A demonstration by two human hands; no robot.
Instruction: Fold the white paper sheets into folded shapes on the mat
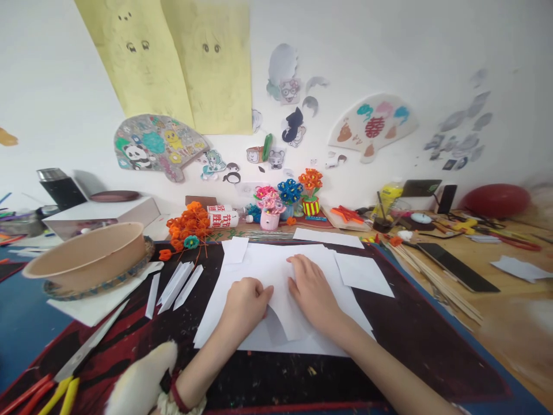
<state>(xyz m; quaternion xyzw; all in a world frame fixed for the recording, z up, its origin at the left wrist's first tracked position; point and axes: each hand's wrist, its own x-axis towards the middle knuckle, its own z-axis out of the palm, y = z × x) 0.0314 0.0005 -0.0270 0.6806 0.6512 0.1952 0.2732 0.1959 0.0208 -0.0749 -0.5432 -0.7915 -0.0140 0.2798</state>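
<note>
A small piece of white paper (283, 320) curls up from a stack of larger white sheets (211, 323) on the dark mat. My left hand (247, 300) is closed at the left edge of this piece, its thumb against the curled fingers. On the piece's right side lies my right hand (313, 288), fingers stretched out and pressing the paper down. Folded white paper strips (176, 285) rest left of the stack. A square white sheet (363, 274) lies to the right, and a long paper strip (328, 237) is behind the stack.
Scissors (84, 357) with red and yellow handles lie front left. Behind them stands a beige round basin (86, 253). Orange beaded flowers (190, 225) and small flower pots (270, 219) line the wall. A dark phone (458, 266) and thin wooden sticks (436, 282) are at right.
</note>
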